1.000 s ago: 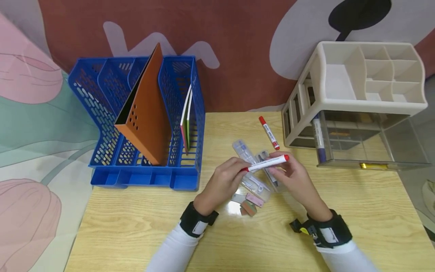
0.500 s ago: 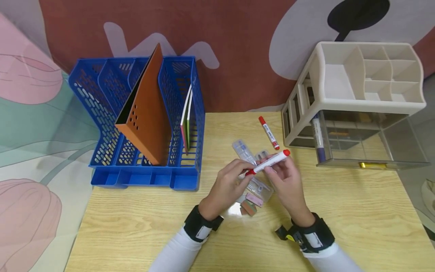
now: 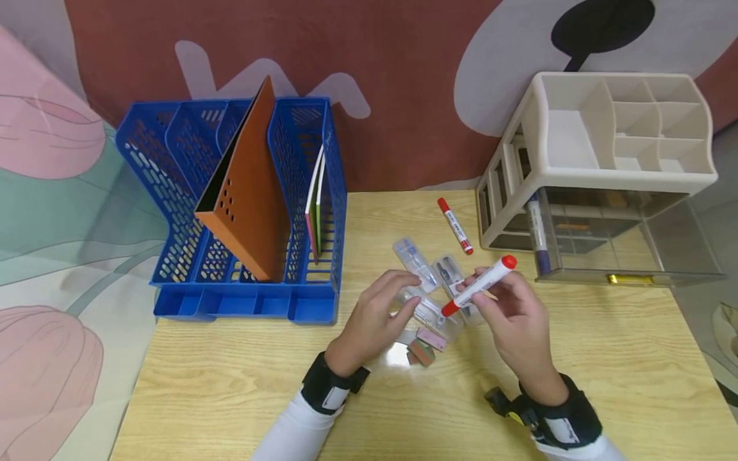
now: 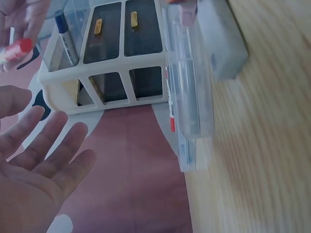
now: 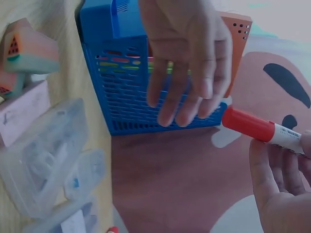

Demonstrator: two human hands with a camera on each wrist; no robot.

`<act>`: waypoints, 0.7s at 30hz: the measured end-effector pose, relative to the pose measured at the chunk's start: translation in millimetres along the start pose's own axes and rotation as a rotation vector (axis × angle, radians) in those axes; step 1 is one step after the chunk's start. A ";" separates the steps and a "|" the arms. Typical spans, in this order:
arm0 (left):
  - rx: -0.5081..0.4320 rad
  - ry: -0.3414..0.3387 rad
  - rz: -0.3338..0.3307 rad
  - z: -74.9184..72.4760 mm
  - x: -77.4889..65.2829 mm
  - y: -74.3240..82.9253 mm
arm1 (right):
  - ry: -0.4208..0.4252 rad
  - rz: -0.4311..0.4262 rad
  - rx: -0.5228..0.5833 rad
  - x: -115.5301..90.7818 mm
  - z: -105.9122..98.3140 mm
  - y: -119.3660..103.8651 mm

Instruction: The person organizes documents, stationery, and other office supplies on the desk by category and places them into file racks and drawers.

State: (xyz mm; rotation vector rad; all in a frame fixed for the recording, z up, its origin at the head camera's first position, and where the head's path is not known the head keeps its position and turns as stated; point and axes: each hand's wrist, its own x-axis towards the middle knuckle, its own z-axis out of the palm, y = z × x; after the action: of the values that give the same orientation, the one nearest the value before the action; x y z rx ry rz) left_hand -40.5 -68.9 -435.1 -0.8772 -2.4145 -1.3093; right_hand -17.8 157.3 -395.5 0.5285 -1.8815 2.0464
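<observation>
A white marker with red ends (image 3: 480, 285) is pinched between the thumb and fingers of my right hand (image 3: 517, 318), tilted above the table. In the right wrist view its red cap (image 5: 249, 124) points toward the left hand. My left hand (image 3: 376, 318) hovers beside it, apart from the marker, fingers loosely bent and holding nothing; the left wrist view shows those fingers (image 4: 48, 150) spread. Beneath the hands lie clear plastic cases (image 3: 416, 264), one holding dark pens (image 3: 446, 272), and several erasers (image 3: 423, 351). A second red marker (image 3: 455, 226) lies on the table behind.
At the left stands a blue file rack (image 3: 305, 301) with an orange folder (image 3: 254, 192) and thin booklets (image 3: 315, 205). A cream desk organizer (image 3: 625, 173) stands at the right, its clear drawer (image 3: 634, 280) pulled out with a blue marker (image 3: 539, 234) inside.
My left hand has let go of the marker's near end and moved slightly left. The right hand has carried the marker to the right, away from it.
</observation>
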 end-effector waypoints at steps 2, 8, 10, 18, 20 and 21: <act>0.016 -0.003 -0.004 -1.1 -1.4 -0.8 | -0.005 -0.014 -0.003 0.0 -1.6 -3.7; 0.063 0.015 -0.006 -5.3 -5.0 -3.9 | -0.011 -0.061 0.043 1.1 -8.7 -19.6; 0.077 0.024 -0.001 -7.4 -5.8 -4.9 | -0.006 -0.047 0.039 1.6 -13.0 -28.0; 0.110 0.025 0.004 -12.2 -9.9 -6.8 | 0.038 0.096 0.156 3.3 -34.9 -54.4; 0.130 0.008 -0.008 -14.3 -11.3 -6.1 | 0.058 0.152 0.115 4.0 -40.8 -60.3; 0.145 -0.001 -0.011 -15.6 -12.1 -5.8 | 0.061 0.178 0.100 4.4 -44.3 -63.1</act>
State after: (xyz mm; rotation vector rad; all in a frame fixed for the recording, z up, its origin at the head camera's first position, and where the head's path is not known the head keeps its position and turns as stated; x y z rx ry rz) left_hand -35.5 -88.8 -436.2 -0.8260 -2.4814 -1.1204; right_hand 4.9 206.9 -340.9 0.3283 -1.8581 2.2514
